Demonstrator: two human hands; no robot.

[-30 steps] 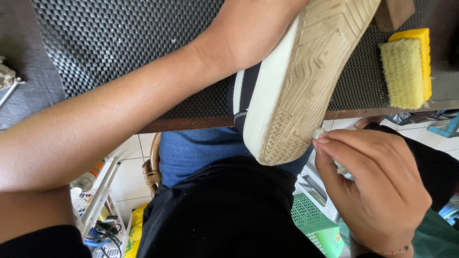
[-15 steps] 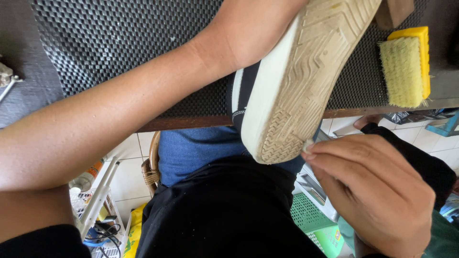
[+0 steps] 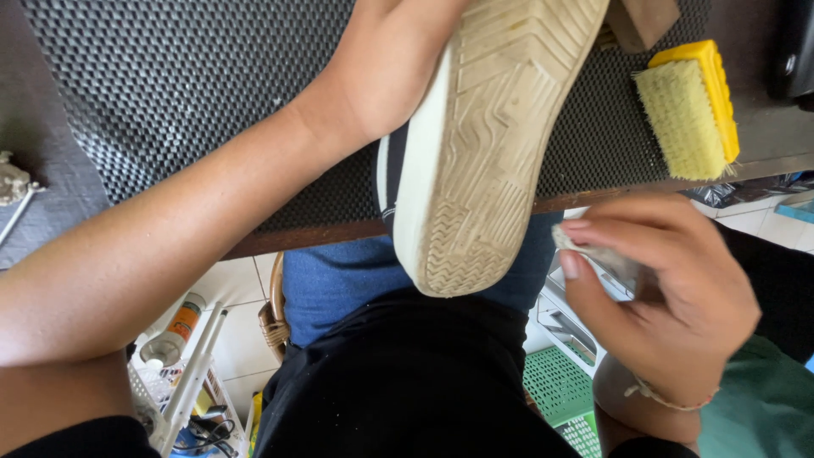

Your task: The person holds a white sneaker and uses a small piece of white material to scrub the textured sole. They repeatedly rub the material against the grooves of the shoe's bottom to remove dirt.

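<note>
A shoe (image 3: 487, 144) with a worn cream sole and white rim is held sole-up over the table's near edge. My left hand (image 3: 394, 68) is tucked behind it and grips its upper; my forearm crosses the frame from the lower left. Just right of the sole's rounded end, my right hand (image 3: 661, 305) pinches a small greyish-white cloth (image 3: 598, 254) between thumb and fingers. The cloth sits a short gap away from the shoe.
A dark textured mat (image 3: 195, 93) covers the brown table (image 3: 297, 239). A yellow scrub brush (image 3: 691, 110) lies at the right of the mat. Below the table are my lap in black and blue fabric, a green basket (image 3: 564, 390), and bottles on a rack (image 3: 174, 356).
My right hand has drawn back from the sole's rounded end and lifted to the right with the cloth. The shoe has barely shifted.
</note>
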